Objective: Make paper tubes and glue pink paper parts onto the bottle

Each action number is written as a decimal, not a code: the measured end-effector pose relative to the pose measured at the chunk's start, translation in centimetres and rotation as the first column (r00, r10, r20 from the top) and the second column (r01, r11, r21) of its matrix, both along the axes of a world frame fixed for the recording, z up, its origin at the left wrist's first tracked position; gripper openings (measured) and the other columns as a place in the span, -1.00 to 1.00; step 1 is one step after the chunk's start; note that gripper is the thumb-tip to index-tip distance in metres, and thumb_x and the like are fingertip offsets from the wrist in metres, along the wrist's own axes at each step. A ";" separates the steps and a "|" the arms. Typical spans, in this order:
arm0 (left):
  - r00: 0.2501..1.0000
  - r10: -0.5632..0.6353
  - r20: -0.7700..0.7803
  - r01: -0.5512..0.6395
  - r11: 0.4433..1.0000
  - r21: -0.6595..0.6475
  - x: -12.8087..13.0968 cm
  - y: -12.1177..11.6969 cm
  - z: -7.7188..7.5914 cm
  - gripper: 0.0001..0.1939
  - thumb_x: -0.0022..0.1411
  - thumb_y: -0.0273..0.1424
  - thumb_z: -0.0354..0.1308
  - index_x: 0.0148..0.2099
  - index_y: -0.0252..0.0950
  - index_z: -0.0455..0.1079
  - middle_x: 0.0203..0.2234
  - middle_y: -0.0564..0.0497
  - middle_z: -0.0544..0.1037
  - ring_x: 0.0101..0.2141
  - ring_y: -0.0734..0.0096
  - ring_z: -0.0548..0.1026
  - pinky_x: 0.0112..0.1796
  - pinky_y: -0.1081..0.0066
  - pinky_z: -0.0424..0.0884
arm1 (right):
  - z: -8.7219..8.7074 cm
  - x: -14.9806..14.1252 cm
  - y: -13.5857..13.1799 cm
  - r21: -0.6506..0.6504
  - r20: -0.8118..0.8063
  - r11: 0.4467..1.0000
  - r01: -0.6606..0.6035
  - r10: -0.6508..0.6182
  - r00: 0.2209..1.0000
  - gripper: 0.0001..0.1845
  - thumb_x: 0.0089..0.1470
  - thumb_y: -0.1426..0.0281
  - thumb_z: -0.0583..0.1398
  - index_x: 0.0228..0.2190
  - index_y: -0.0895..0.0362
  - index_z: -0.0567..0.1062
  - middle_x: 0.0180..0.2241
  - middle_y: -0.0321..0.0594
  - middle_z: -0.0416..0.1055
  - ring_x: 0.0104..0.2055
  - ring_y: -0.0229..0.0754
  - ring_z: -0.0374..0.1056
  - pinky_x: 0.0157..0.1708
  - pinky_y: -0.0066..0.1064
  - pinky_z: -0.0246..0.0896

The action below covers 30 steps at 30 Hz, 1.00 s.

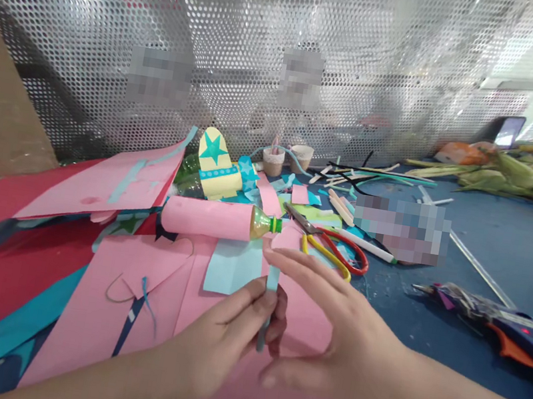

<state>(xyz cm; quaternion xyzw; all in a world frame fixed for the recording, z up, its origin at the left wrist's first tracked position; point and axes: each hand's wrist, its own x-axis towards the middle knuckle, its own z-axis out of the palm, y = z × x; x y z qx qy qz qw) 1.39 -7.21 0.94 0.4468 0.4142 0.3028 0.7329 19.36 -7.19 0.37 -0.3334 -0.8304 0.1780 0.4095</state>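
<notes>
Between the thumb and fingers of my left hand (242, 317) a narrow light-blue paper strip (272, 280) is pinched upright. My right hand (329, 317) is open beside it, thumb and fingers apart on either side of the strip; its index fingertip is near the strip's upper end. Both hands are over pink paper sheets (163, 277). Just beyond them lies a bottle (207, 217) wrapped in pink paper, its green neck pointing right. A folded light-blue paper piece (234, 268) is under the bottle. Scissors (329, 236) with red and yellow handles lie open past my right fingers.
A glue gun (490, 322) with a lit red light lies at right. Behind are a bottle with a yellow star-decorated paper (211, 164), small pots (273, 160), sticks and scraps. Red sheets (32, 270) spread left; corn husks (518, 175) lie far right before a perforated metal panel (252, 35).
</notes>
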 end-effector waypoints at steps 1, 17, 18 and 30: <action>1.000 -0.022 -0.005 0.022 1.000 0.021 -0.1 0.1 0.1 -0.60 0.13 0.00 0.23 -0.29 -0.24 0.33 -0.46 0.10 0.33 -0.38 0.43 0.30 -0.25 0.37 0.24 | 0.1 0.1 0.2 -0.101 -0.098 0.994 -0.040 0.030 0.995 -0.30 0.07 0.11 0.28 0.16 0.11 0.26 0.09 0.02 0.38 0.11 -0.01 0.36 0.05 -0.17 0.38; 0.978 -0.198 0.072 0.204 0.975 -0.089 0.0 0.6 1.1 -0.57 0.05 -0.03 0.29 -0.35 -0.27 0.27 -0.55 0.20 0.15 -0.55 0.59 0.06 -0.46 0.39 -0.09 | 0.4 0.1 1.0 -0.535 -0.450 0.805 -0.257 -0.014 0.893 -0.77 0.10 0.48 0.18 -0.18 0.08 0.54 -0.37 -0.31 0.54 -0.33 -0.28 0.50 -0.22 -0.42 0.47; 0.976 -0.203 0.074 0.209 0.974 -0.087 0.0 0.4 1.1 -0.57 0.05 -0.03 0.30 -0.35 -0.27 0.26 -0.55 0.20 0.14 -0.55 0.59 0.06 -0.46 0.38 -0.09 | 0.4 0.1 1.0 -0.518 -0.415 0.830 -0.208 -0.031 0.909 -0.76 0.08 0.48 0.19 -0.19 0.07 0.56 -0.32 -0.29 0.55 -0.30 -0.28 0.50 -0.22 -0.44 0.46; 0.993 -0.098 0.073 0.108 0.983 -0.151 0.4 -0.4 0.3 -0.49 -0.01 0.05 0.30 -0.38 -0.27 0.23 -0.54 0.17 0.21 -0.54 0.59 0.10 -0.47 0.41 -0.04 | 0.3 0.1 0.2 -0.170 -0.090 0.985 0.023 -0.039 0.995 -0.68 0.19 0.50 0.12 -0.04 0.06 0.50 -0.25 -0.21 0.52 -0.21 -0.25 0.46 -0.17 -0.41 0.41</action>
